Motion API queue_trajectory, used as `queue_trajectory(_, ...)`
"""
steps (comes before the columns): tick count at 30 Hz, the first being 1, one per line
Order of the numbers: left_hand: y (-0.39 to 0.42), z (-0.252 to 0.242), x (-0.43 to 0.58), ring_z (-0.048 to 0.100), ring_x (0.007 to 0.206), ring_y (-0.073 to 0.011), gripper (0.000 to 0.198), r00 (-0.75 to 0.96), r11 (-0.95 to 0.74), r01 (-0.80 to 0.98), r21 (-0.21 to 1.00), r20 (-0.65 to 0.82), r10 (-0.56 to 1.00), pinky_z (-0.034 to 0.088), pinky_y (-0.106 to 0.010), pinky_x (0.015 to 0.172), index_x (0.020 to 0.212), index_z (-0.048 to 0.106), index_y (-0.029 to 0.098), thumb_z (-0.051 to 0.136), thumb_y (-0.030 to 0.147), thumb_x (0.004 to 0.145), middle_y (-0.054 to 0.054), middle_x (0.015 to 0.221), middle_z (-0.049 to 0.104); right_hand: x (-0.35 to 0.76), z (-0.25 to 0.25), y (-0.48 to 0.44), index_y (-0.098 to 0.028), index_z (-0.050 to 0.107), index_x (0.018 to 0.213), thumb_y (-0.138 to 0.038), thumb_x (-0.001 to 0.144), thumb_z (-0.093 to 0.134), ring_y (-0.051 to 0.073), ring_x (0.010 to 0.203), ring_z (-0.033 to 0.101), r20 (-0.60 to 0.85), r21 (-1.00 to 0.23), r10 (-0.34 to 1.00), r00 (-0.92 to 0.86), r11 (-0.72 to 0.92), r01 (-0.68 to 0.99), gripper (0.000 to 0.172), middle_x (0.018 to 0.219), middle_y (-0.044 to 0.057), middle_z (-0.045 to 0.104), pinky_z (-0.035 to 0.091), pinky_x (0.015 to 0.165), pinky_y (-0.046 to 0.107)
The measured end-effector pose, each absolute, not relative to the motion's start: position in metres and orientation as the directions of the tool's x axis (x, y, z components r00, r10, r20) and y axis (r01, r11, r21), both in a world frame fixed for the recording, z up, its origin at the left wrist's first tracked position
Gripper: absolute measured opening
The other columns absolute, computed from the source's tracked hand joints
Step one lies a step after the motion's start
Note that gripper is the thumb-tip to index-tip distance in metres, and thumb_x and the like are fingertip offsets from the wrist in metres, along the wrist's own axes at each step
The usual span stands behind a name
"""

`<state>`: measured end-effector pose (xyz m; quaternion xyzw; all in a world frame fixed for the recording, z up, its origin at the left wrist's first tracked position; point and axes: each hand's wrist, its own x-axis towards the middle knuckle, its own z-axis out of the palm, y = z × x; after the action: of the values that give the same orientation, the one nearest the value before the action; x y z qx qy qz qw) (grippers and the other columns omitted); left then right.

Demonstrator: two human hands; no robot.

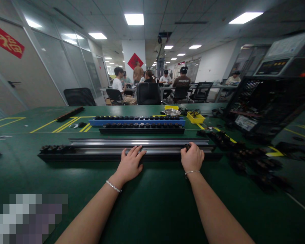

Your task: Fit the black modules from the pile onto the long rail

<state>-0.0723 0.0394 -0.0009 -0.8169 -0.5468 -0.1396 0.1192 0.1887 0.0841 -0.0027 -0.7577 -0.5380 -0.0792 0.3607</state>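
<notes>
A long black channel rail [157, 157] with a silvery inside lies crosswise on the green table. My left hand [130, 162] rests on its near edge, fingers spread over the channel, holding nothing. Farther right, my right hand [193, 157] is closed over a small black part [187, 146] at the channel; the fingers hide most of it. Several similar black parts [57, 149] sit in the rail's left end. Close behind lies a second rail [139, 142] with a bare metal channel.
Beyond are a blue rail [137, 122] and a shorter black rail [142, 130], both lined with black parts. Loose black parts [254, 157] lie in a heap at right, near an open computer case [264, 101]. A yellow tray [196, 118] and metal bowl [171, 112] stand behind; people sit farther back.
</notes>
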Motion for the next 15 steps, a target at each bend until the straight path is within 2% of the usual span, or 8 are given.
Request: queue_trajectory(15, 0.038, 0.002, -0.071, 0.032, 0.132, -0.0286, 0.055, 0.357, -0.373, 0.928, -0.025, 0.357, 0.863, 0.021, -0.058, 0.103, 0.129, 0.042, 0.03, 0.052, 0.028, 0.075, -0.007, 0.143, 0.039, 0.201, -0.005, 0.086, -0.007, 0.054, 0.112, -0.024, 0.077, 0.042, 0.026, 0.1, 0.052, 0.525, -0.492, 0.719, 0.456, -0.181, 0.851, 0.041, 0.103, 0.017, 0.061, 0.026, 0.098, 0.041)
